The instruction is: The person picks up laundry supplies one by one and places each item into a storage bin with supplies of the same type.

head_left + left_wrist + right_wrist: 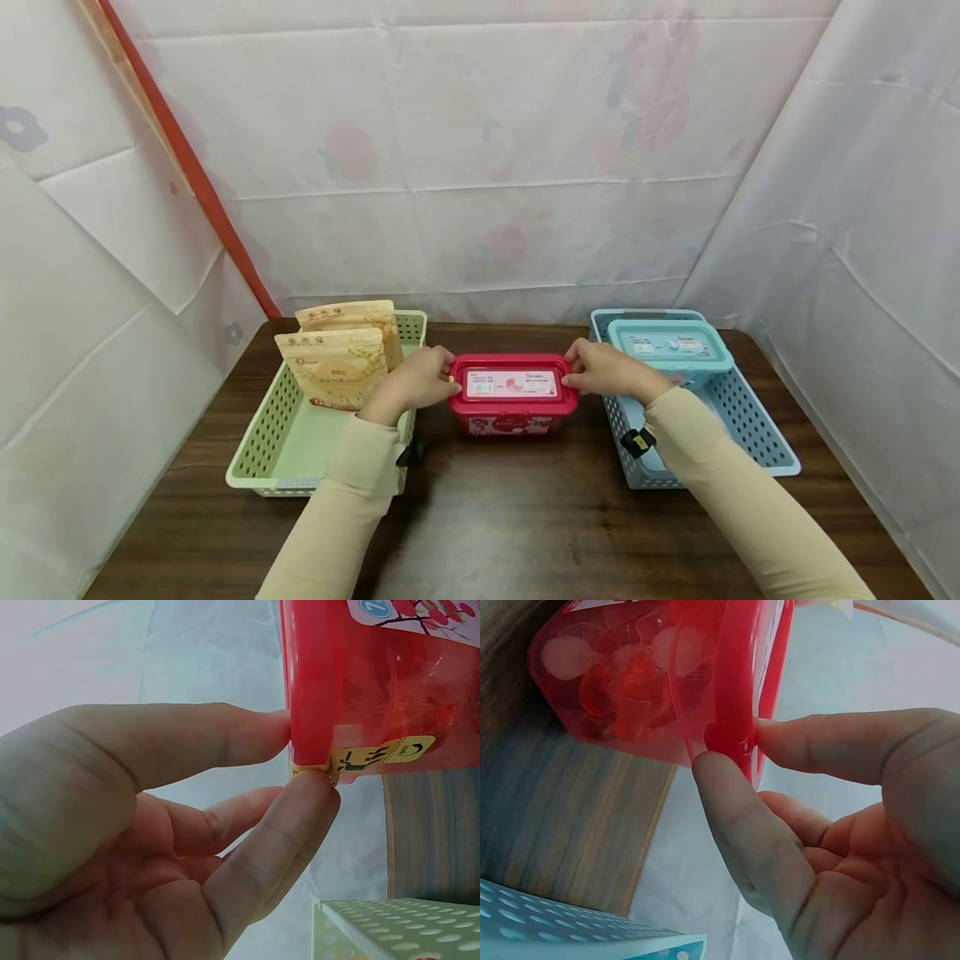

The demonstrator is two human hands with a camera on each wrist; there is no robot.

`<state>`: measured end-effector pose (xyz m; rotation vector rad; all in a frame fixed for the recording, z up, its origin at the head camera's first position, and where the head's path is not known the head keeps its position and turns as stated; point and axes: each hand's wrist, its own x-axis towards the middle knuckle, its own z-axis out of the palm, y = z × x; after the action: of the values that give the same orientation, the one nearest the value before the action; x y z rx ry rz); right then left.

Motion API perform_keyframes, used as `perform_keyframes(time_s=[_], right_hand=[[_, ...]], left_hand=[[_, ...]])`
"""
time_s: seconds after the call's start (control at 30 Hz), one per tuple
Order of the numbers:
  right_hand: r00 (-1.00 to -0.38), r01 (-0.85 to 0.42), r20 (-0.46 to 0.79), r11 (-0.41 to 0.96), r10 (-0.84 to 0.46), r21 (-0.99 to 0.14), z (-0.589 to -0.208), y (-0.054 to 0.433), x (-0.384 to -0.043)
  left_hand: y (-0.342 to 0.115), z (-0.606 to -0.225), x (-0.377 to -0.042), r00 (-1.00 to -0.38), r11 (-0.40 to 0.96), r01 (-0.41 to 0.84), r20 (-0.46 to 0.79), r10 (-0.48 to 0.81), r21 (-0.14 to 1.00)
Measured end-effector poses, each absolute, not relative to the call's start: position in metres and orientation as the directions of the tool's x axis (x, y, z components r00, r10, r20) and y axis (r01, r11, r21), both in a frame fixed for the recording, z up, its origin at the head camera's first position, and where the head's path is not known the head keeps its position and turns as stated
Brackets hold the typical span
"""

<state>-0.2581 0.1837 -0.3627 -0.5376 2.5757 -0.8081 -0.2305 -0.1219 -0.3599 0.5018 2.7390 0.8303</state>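
Observation:
A red lidded plastic box [512, 404] is held level at the middle of the table, a pale label on its lid. At its left end my left hand [416, 380] pinches the lid's rim between thumb and fingertips. A yellow sticker [382, 754] runs down from the rim there in the left wrist view. My right hand [606, 371] pinches the rim at the opposite end, thumb on top and fingers under the edge. Through the translucent red wall, rounded film-wrapped pods [630, 682] show in the right wrist view.
On the left stands a green perforated basket [258, 433] with two yellow pouches [337, 362] upright in it. A blue basket [757, 417] on the right holds a turquoise lidded box [670, 346]. Both stand on the dark wooden table [510, 517], with white sheeting [480, 167] behind.

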Motion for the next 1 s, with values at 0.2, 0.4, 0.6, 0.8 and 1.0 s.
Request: perform_keyframes(time_s=[0.2, 0.4, 0.6, 0.8, 1.0], right_hand=[[-0.847, -0.289, -0.211, 0.756, -0.488, -0.587, -0.362, 0.184, -0.253], [-0.845, -0.299, -0.204, 0.754, -0.494, -0.585, -0.361, 0.184, -0.251], [-0.854, -0.282, -0.193, 0.742, -0.483, -0.608, -0.366, 0.188, -0.252], [-0.85, -0.237, -0.2, 0.693, -0.487, -0.68, -0.372, 0.193, -0.252], [-0.849, -0.136, -0.264, 0.672, -0.459, -0.728, -0.374, 0.196, -0.252]], left_hand=[[-0.124, -0.362, -0.227, -0.905, 0.754, 0.281, -0.098, 0.414, 0.594], [-0.125, -0.362, -0.225, -0.902, 0.747, 0.274, -0.107, 0.417, 0.605], [-0.127, -0.365, -0.228, -0.903, 0.719, 0.25, -0.112, 0.415, 0.649], [-0.133, -0.371, -0.23, -0.908, 0.657, 0.138, -0.17, 0.383, 0.741], [-0.134, -0.375, -0.229, -0.914, 0.616, 0.092, -0.18, 0.365, 0.782]])
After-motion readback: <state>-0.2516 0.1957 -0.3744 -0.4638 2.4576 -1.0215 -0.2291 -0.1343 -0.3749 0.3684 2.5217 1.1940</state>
